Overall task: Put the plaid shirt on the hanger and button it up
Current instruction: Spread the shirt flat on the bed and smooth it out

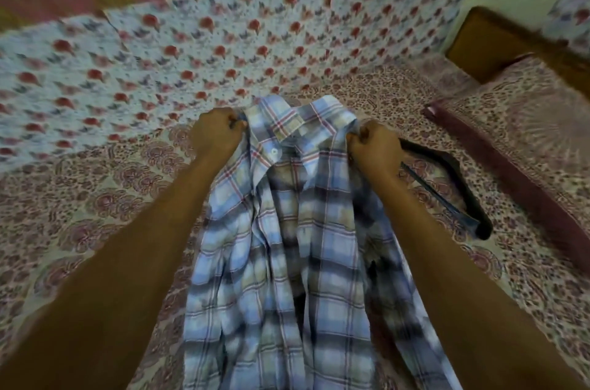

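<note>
Patterned bedsheet beneath, plaid shirt at centre, unbuttoned, collar farthest away, black hanger lying on sheet just right of shirt, left hand clenched on one shoulder, right hand gripping the other.

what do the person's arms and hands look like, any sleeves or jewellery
Two bare hands, the left hand and the right hand, with no gloves. Both forearms are bare to the frame edge, no sleeves in view. No watch or band shows at either wrist; rings cannot be judged.
</note>
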A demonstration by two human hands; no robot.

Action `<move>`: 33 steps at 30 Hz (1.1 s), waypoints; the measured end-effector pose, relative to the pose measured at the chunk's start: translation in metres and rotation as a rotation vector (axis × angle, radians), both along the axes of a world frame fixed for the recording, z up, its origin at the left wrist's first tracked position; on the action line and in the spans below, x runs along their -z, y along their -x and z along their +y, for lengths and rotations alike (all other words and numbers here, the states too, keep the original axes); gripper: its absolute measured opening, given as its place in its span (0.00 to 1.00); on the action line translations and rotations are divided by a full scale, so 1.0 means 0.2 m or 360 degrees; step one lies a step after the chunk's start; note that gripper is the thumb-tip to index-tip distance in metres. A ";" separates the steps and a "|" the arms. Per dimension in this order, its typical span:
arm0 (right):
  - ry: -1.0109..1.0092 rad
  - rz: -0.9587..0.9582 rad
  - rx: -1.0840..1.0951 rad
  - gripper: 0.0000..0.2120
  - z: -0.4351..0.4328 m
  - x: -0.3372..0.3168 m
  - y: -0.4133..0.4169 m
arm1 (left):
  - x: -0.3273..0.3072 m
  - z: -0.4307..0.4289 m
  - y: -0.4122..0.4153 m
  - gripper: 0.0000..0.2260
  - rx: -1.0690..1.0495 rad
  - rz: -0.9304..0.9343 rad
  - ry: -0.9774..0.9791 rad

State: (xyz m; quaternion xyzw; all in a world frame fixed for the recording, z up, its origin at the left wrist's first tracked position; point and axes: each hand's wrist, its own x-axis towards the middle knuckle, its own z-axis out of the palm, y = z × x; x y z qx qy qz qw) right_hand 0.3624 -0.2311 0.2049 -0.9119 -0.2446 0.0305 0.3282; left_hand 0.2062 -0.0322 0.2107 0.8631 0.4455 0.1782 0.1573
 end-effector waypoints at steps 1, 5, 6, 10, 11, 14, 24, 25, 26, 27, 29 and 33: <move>0.0033 -0.0014 0.0014 0.17 0.05 0.07 -0.04 | 0.08 0.05 -0.05 0.09 -0.0038 0.0044 -0.0006; 0.0048 0.0097 0.0064 0.09 0.19 0.39 -0.12 | 0.38 0.16 -0.22 0.09 -0.0113 -0.0012 0.0229; 0.0055 0.0189 0.0017 0.10 0.21 0.50 -0.12 | 0.47 0.18 -0.24 0.11 -0.0069 -0.0015 0.0355; 0.0222 0.0429 -0.0380 0.27 0.17 0.93 0.00 | 0.82 0.10 -0.18 0.27 0.0215 0.0108 0.0997; 0.0275 0.0429 -0.0436 0.27 0.13 1.01 0.06 | 0.89 0.07 -0.13 0.28 0.0218 0.0088 0.1069; 0.0415 0.0478 -0.0447 0.27 -0.01 1.22 0.26 | 1.08 -0.07 0.10 0.23 0.0211 0.0184 0.0968; 0.0530 0.0630 -0.0480 0.30 -0.72 1.37 1.13 | 1.25 -0.93 0.90 0.10 0.0190 0.0135 0.1456; 0.0537 0.0608 -0.0493 0.31 -0.78 1.37 1.20 | 1.26 -1.03 0.97 0.12 0.0253 0.0223 0.1592; 0.0541 0.0602 -0.0488 0.31 -0.82 1.36 1.25 | 1.26 -1.11 1.03 0.14 0.0316 0.0369 0.1659; 0.0537 0.0587 -0.0471 0.30 -0.88 1.34 1.30 | 1.26 -1.21 1.10 0.16 0.0360 0.0536 0.1636; 0.0546 0.0506 -0.0471 0.26 -0.96 1.32 1.37 | 1.27 -1.33 1.24 0.21 0.0378 0.0751 0.1538; 0.0646 0.0271 -0.0556 0.20 -1.13 1.31 1.49 | 1.29 -1.47 1.47 0.31 0.0650 0.0931 0.1375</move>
